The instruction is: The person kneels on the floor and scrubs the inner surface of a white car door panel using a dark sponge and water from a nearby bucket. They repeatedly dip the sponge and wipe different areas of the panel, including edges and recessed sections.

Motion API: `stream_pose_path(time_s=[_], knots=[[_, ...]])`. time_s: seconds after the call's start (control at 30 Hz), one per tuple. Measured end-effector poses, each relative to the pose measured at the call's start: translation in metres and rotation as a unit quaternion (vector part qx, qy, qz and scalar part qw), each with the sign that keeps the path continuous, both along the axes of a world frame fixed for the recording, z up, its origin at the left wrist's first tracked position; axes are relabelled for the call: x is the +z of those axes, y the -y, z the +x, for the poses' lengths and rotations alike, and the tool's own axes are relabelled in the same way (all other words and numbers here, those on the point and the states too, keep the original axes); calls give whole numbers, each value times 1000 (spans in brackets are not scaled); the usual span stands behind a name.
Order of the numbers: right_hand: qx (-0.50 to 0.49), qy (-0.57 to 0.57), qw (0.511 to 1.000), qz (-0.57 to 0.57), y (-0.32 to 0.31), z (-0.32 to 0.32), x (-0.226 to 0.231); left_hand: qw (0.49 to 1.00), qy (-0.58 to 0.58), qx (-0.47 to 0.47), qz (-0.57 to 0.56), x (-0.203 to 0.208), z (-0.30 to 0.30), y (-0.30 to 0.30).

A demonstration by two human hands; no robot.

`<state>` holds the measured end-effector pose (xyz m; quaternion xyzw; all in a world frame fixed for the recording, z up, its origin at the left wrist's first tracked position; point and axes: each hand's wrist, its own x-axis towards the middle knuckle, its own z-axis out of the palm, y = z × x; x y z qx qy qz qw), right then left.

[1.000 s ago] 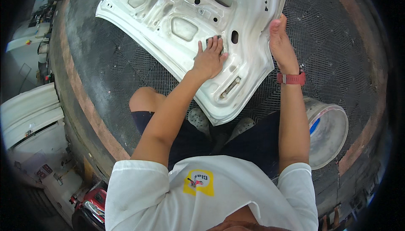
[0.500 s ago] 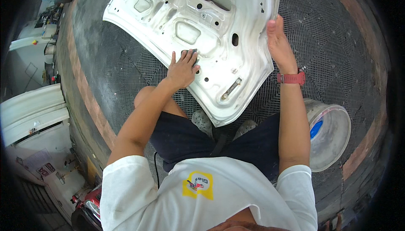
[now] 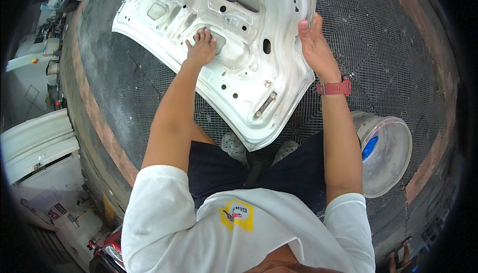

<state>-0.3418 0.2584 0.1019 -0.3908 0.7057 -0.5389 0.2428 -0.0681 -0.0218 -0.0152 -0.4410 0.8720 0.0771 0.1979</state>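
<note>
Right fingers (image 3: 304,29) hold the white panel (image 3: 244,56) beneath left fingers (image 3: 202,35)

Underfoot, a dark floor (image 3: 378,49) of ribbed, grid-like tiles (image 3: 144,86), set in a zigzag pattern, dusty grey toward the left and speckled pale in places; along both sides, curving in the lens, pinkish-brown strips (image 3: 107,136) as edging, with plain grey-brown ground (image 3: 85,161) beyond; directly on the tiles, a pair of grey, perforated clogs (image 3: 233,146), beside the lower corner of a white vehicle panel (image 3: 249,113), too hidden there to tell whether touching the floor; near the right-hand strip, a whitish open-mouthed bucket (image 3: 392,167), also on the tiles.
</note>
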Motion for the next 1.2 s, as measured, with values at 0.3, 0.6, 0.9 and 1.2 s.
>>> stream_pose_path(time_s=[0.3,0.6,0.9,1.2], knots=[[18,20,1000,-5,-3,-9,-1,963,128,-212,102,71,8,-36],[11,11,1000,23,-2,-9,-9,972,148,-179,40,52,22,-109],[19,26,999,6,1,-5,-6,926,-287,97,225,18,-77,-168],[28,51,998,-16,-2,-13,-12,742,-538,178,358,109,-157,-176]])
